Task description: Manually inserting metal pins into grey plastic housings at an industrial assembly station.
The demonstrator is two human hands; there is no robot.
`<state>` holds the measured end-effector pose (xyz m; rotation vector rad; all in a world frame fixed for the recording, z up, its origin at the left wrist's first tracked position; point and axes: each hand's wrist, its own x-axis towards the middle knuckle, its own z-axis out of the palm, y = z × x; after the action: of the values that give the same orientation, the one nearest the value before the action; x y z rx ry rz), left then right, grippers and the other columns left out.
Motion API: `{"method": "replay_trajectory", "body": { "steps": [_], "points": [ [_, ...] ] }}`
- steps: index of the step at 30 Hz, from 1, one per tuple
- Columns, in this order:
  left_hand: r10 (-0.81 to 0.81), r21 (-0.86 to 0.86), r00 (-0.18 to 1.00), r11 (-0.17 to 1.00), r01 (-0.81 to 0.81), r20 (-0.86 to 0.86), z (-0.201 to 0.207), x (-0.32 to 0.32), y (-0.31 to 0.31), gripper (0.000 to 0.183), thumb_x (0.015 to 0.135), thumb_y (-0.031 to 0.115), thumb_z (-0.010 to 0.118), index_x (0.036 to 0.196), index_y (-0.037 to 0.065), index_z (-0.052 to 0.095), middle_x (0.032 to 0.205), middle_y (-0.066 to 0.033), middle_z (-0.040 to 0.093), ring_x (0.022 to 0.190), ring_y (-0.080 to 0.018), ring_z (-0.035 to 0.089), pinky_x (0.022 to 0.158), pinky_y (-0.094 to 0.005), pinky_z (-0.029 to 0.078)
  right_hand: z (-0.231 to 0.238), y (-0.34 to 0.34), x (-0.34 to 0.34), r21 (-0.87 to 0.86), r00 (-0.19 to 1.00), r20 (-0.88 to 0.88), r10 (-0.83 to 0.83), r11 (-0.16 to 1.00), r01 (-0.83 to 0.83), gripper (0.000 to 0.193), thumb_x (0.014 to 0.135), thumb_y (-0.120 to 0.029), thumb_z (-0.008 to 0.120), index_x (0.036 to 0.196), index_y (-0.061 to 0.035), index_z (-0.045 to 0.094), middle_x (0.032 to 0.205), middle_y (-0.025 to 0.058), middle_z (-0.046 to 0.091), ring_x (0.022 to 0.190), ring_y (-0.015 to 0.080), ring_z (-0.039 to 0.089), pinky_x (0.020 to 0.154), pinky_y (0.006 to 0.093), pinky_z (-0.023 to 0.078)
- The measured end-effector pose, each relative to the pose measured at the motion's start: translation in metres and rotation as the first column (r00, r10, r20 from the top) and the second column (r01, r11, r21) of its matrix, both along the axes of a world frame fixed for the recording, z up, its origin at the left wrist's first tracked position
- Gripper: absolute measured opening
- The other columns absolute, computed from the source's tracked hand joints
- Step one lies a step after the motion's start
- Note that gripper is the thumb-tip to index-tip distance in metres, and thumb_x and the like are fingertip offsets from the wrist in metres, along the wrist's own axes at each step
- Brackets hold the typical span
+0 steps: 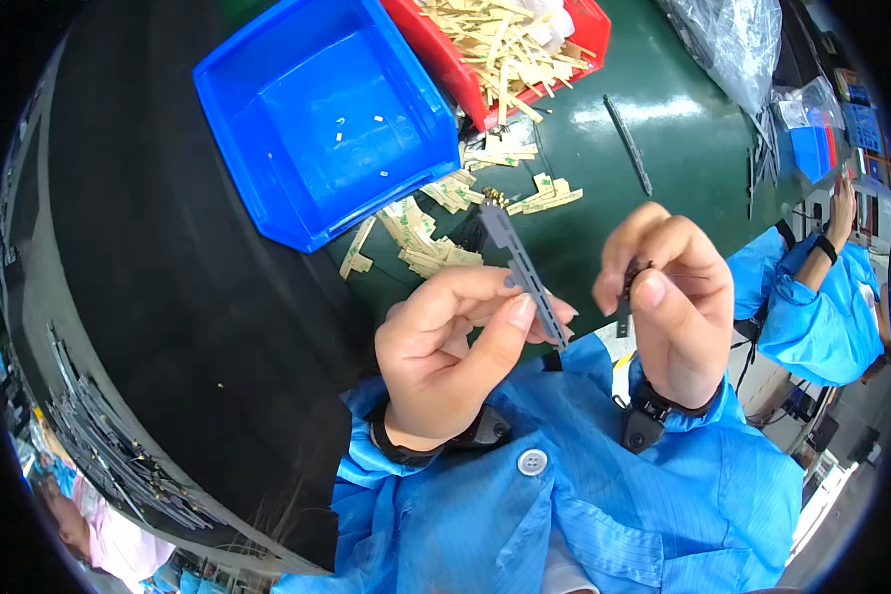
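Observation:
My left hand point(444, 354) is closed in a pinch on a narrow grey slotted strip point(510, 238), which slants up and away between thumb and fingers. Small brass-coloured bits point(493, 197) show at the strip's far end. To the right and apart from it, my right hand point(685, 309) pinches a small dark piece point(623, 315) between thumb and fingertips; part of it hangs below the fingers, and its exact kind I cannot make out. Yellowish paper strips point(411, 236) with green print lie scattered just beyond my left hand.
A blue bin point(312, 158) holding a few white specks stands at the far left, beside a red bin point(455, 69) full of pale strips. Another grey strip point(628, 144) lies on the green table point(574, 158). More strips point(119, 445) rest at left. A co-worker's blue sleeve point(812, 317) shows at right.

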<state>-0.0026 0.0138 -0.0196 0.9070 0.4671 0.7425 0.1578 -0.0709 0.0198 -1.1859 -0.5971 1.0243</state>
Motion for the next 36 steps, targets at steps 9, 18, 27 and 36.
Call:
{"method": "replay_trajectory", "body": {
  "steps": [9,18,27,36],
  "points": [
    [0.137,0.157,0.989,0.979,-0.128,-0.049,-0.002,0.001,-0.001,0.017,0.081,-0.011,0.065,0.098,-0.011,0.063,0.085,-0.0129,0.070,0.077,-0.0140,0.068,0.070,-0.0243,0.055,-0.003,0.012,-0.015,0.009,0.991,-0.092,0.100,0.995,-0.100,0.013,0.082,0.011,0.061,0.085,-0.0010,0.056,0.101,0.0117,0.056,0.090,0.0129,0.053,0.082,0.0258,0.043],
    [0.140,0.142,0.987,0.981,-0.128,-0.074,0.001,0.002,-0.001,0.016,0.080,-0.010,0.067,0.096,-0.011,0.064,0.084,-0.0138,0.070,0.074,-0.0134,0.069,0.067,-0.0230,0.054,0.004,0.018,-0.025,-0.112,1.000,0.002,0.008,0.994,-0.007,0.015,0.081,-0.005,0.065,0.077,-0.0050,0.051,0.090,0.0103,0.053,0.083,0.0159,0.052,0.076,0.0270,0.042],
    [0.185,0.186,0.974,0.970,-0.159,-0.131,0.001,0.003,-0.004,0.016,0.079,-0.010,0.068,0.095,-0.010,0.065,0.084,-0.0134,0.071,0.071,-0.0113,0.067,0.064,-0.0213,0.051,0.005,0.016,-0.025,-0.114,0.997,0.071,0.029,0.993,-0.021,0.013,0.082,-0.004,0.064,0.078,-0.0054,0.052,0.092,0.0099,0.052,0.086,0.0161,0.050,0.080,0.0273,0.041],
    [0.171,0.210,0.974,0.968,-0.139,-0.146,-0.002,0.001,-0.004,0.015,0.081,-0.007,0.068,0.095,-0.009,0.065,0.085,-0.0123,0.070,0.073,-0.0097,0.065,0.064,-0.0209,0.050,0.004,0.015,-0.023,-0.093,0.991,0.102,0.083,0.993,-0.073,0.012,0.082,-0.001,0.063,0.081,-0.0050,0.052,0.095,0.0103,0.052,0.088,0.0151,0.049,0.081,0.0272,0.040]
  ]
}}
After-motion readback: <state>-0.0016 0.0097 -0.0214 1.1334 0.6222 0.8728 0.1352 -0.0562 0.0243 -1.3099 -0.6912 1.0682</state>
